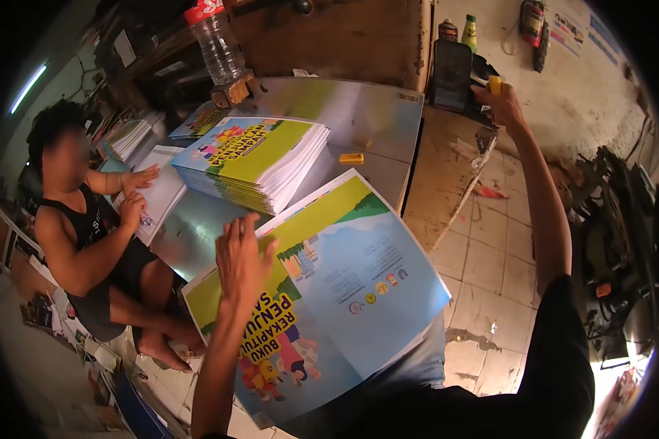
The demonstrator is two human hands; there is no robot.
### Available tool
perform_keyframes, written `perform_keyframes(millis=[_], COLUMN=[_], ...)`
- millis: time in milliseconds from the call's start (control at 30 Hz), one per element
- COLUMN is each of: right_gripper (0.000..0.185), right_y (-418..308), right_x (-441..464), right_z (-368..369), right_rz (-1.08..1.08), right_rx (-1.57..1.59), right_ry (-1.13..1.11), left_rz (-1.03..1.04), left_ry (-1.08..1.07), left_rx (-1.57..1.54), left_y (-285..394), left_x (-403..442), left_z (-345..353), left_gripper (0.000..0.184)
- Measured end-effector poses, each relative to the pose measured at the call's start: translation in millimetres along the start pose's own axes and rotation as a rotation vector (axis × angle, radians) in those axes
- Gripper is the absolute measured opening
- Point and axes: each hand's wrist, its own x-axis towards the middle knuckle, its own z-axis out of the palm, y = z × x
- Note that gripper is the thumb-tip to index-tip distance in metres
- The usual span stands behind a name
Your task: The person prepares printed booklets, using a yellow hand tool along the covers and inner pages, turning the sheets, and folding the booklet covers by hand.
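Note:
A large printed cover sheet [366, 271], green and blue with "Buku Rekapitulasi" lettering, lies open and slanted across my lap against the table edge. Over its upper left part is my left hand [241, 256], fingers stretched out and holding nothing; whether it touches the paper I cannot tell. My right hand [507, 110] is stretched far to the upper right, beside a dark phone [452, 73] propped upright. Its fingers are closed around a small yellow object [495, 85], mostly hidden.
A stack of printed booklets [252, 154] stands on the metal-topped table [381, 117], with a small yellow box [351, 158] nearby. Across the table a person [88, 219] has both hands on white sheets [157, 190]. A plastic bottle [218, 47] stands at the back.

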Motion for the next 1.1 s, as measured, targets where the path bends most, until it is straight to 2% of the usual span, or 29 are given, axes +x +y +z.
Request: perform_keyframes(millis=[67, 167, 333, 533, 600, 633, 700, 833, 900, 933, 967, 1000, 1067, 1100], right_gripper=[0.036, 0.035, 0.033, 0.037, 0.035, 0.035, 0.034, 0.028, 0.038, 0.038, 0.035, 0.035, 0.032, 0.034], right_y=[1, 14, 34, 35, 37, 42, 47, 45, 40, 49, 29, 12, -21, -34], right_x=[9, 17, 21, 23, 27, 31, 36, 28, 29, 32, 15, 4, -33, -62], right_z=[7, 21, 26, 32, 34, 31, 23, 14, 8, 7, 0, 7, 2, 10], right_rz=[0.033, -0.001, -0.014, -0.113, -0.197, -0.201, -0.049, -0.155, -0.212, -0.287, -0.275, -0.357, -0.337, -0.391], right_rx=[0.004, 0.03, 0.152, 0.003, -0.146, -0.147, -0.105, -0.013, -0.509, -0.297, -0.257, -0.041, -0.183, 0.042], right_ry=[-0.095, -0.063, -0.004, 0.097, 0.228, 0.226, 0.055, -0.023, 0.131, 0.167, 0.115, 0.133, -0.21, -0.406], left_rz=[-0.068, -0.055, -0.031, -0.035, -0.043, -0.045, -0.043, -0.056, -0.065, -0.077, -0.122, -0.166, -0.233, -0.267], left_ry=[-0.138, -0.246, -0.134, -0.088, -0.094, -0.1, -0.09, -0.146, -0.121, -0.091, -0.128, -0.14, -0.163, -0.166], left_rx=[-0.138, -0.229, -0.342, -0.346, -0.356, -0.366, -0.362, -0.39, -0.382, -0.361, -0.251, -0.111, -0.025, -0.018], left_y=[26, 39, 31, 31, 31, 32, 31, 30, 33, 34, 38, 43, 43, 42], left_x=[-19, -46, -67, -70, -70, -69, -69, -70, -73, -77, -81, -85, -96, -102], left_z=[-15, -23, -1, 4, 2, 2, 3, -1, -7, -13, -21, -24, -20, -18], left_gripper=[0.04, 0.039, 0.041, 0.042, 0.041, 0.041, 0.04, 0.044, 0.048, 0.052, 0.063, 0.073, 0.081, 0.081])
